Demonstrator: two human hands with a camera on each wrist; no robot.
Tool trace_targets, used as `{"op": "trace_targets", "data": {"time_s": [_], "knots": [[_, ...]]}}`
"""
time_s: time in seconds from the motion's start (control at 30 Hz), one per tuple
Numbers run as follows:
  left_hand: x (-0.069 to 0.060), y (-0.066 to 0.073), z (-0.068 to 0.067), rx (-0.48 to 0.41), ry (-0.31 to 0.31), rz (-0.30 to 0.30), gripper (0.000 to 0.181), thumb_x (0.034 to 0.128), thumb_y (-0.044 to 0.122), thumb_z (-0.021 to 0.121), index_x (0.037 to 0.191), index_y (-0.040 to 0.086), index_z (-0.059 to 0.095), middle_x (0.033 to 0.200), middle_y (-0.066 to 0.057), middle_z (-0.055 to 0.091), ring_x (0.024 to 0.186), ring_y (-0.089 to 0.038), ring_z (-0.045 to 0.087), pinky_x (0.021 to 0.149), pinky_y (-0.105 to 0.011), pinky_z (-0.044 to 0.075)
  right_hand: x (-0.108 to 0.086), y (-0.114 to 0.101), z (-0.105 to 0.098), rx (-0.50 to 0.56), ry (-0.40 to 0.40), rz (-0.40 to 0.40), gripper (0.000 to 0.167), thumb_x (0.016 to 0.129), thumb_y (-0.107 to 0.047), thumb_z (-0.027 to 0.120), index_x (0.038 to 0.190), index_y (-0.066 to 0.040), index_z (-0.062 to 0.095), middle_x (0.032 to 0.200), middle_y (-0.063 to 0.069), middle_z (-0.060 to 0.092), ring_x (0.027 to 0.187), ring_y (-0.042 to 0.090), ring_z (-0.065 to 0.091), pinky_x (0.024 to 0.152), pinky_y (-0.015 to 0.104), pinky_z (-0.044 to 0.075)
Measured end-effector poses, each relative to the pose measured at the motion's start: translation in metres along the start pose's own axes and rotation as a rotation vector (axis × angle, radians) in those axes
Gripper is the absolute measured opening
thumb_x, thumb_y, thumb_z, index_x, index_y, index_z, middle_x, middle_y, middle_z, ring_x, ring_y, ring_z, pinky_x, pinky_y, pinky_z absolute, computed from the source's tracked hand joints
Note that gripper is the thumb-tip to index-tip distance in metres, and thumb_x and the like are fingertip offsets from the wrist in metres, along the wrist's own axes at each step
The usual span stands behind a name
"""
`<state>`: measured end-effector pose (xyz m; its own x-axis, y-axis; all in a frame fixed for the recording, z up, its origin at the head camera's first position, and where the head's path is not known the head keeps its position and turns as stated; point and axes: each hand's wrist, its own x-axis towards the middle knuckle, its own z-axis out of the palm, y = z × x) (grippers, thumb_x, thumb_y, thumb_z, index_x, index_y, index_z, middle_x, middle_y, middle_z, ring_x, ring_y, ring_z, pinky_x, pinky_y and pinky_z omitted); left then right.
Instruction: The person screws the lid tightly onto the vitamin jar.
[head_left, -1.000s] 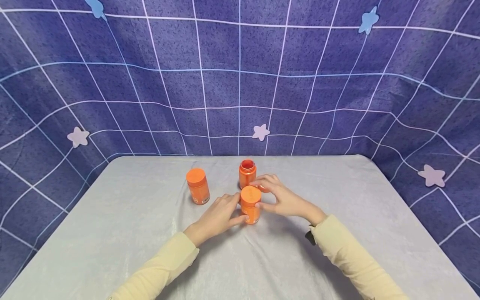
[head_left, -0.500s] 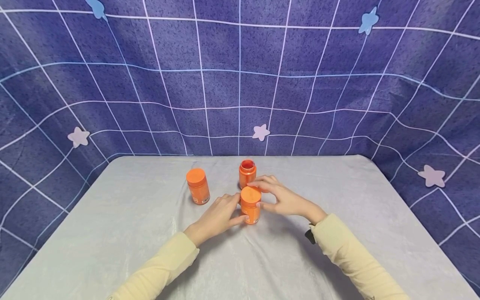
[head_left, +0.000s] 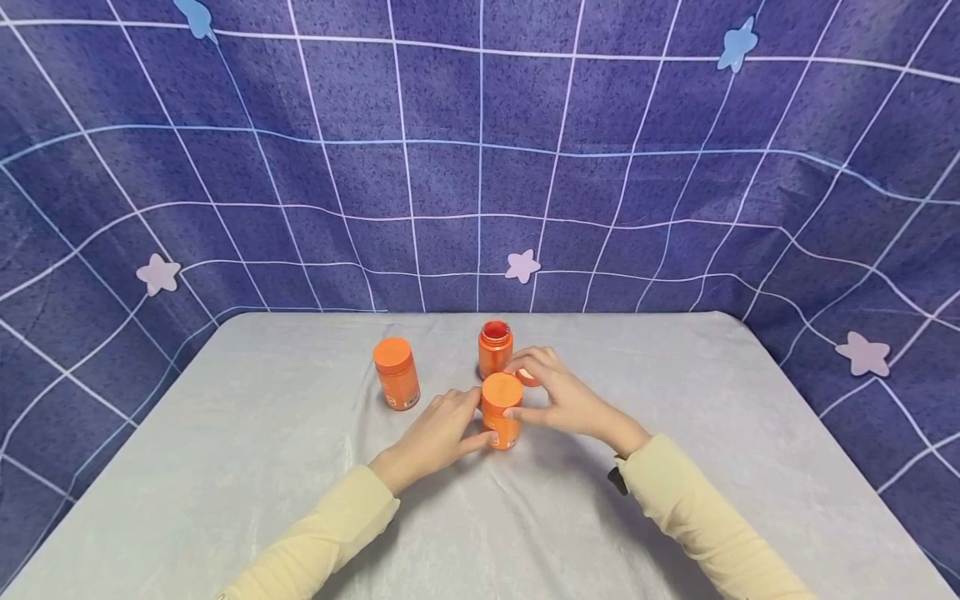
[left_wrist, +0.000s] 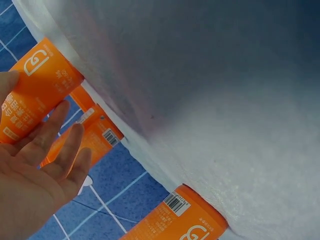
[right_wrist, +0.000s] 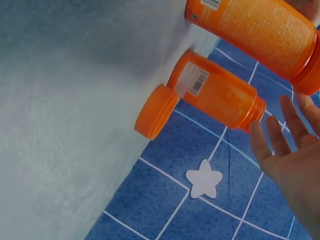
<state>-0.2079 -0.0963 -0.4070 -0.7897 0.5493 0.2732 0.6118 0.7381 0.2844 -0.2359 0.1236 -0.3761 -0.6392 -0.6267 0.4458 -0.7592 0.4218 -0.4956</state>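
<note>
An orange bottle with its lid on (head_left: pixel 501 427) stands upright at the middle of the table. The left hand (head_left: pixel 437 437) holds its body from the left, thumb low on the near side; in the left wrist view the same hand (left_wrist: pixel 45 165) is around the bottle (left_wrist: pixel 37 82). The right hand (head_left: pixel 568 398) is at the lid (head_left: pixel 502 390), thumb and a finger on its right and far sides. Just behind stands an open orange bottle (head_left: pixel 494 354), with a loose lid (head_left: pixel 528 377) beside it, partly behind the right fingers. In the right wrist view the lid (right_wrist: pixel 157 112) lies by the open bottle (right_wrist: pixel 215 92).
Another lidded orange bottle (head_left: pixel 397 375) stands upright to the left, apart from the others. Grey cloth covers the table (head_left: pixel 225 467). A blue curtain (head_left: pixel 480 175) with a grid pattern and stars rises behind the table and along both sides.
The right hand's fingers have shifted slightly around the lid, and more of the loose lid behind them shows. The left hand and the bottles have stayed in place.
</note>
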Motion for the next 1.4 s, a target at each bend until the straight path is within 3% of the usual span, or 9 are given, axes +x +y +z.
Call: {"op": "trace_targets", "data": {"time_s": [0.27,0.6,0.9,1.4], "knots": [[0.0003,0.0003,-0.0006,-0.004,0.008,0.003,0.044,0.0804,0.040,0.066,0.106,0.009,0.049,0.089,-0.004,0.064,0.084,-0.020,0.055,0.076,-0.039,0.043,-0.0008,-0.0001,0.0045,-0.023,0.046,0.017,0.045,0.073,-0.030,0.074,0.109,-0.012,0.055,0.114,0.003,0.055,0.112,0.016,0.040,0.092,0.037,0.041],[0.0002,-0.0012,0.0009,-0.001,0.001,0.005,0.043,0.0811,0.040,0.066,0.106,0.008,0.049,0.091,-0.005,0.064,0.087,-0.021,0.056,0.078,-0.040,0.043,-0.0026,0.0004,0.0013,0.002,-0.042,0.010,0.050,0.079,-0.031,0.070,0.121,-0.013,0.052,0.122,0.000,0.051,0.114,0.016,0.040,0.094,0.038,0.042],[0.0000,-0.0011,0.0010,0.002,-0.007,-0.005,0.044,0.0815,0.040,0.065,0.107,0.008,0.049,0.093,-0.005,0.064,0.088,-0.021,0.056,0.079,-0.040,0.043,-0.0025,-0.0005,-0.0020,-0.001,-0.086,-0.001,0.048,0.080,-0.023,0.068,0.124,-0.012,0.052,0.126,0.000,0.051,0.120,0.017,0.037,0.100,0.045,0.034],[-0.0006,0.0026,0.0013,0.034,0.029,0.007,0.049,0.0803,0.040,0.066,0.110,0.005,0.049,0.091,-0.005,0.064,0.089,-0.023,0.056,0.081,-0.041,0.043,-0.0019,-0.0032,0.0052,-0.080,0.024,0.020,0.046,0.076,-0.034,0.071,0.114,-0.013,0.055,0.116,-0.001,0.055,0.111,0.016,0.043,0.094,0.039,0.040]]}}
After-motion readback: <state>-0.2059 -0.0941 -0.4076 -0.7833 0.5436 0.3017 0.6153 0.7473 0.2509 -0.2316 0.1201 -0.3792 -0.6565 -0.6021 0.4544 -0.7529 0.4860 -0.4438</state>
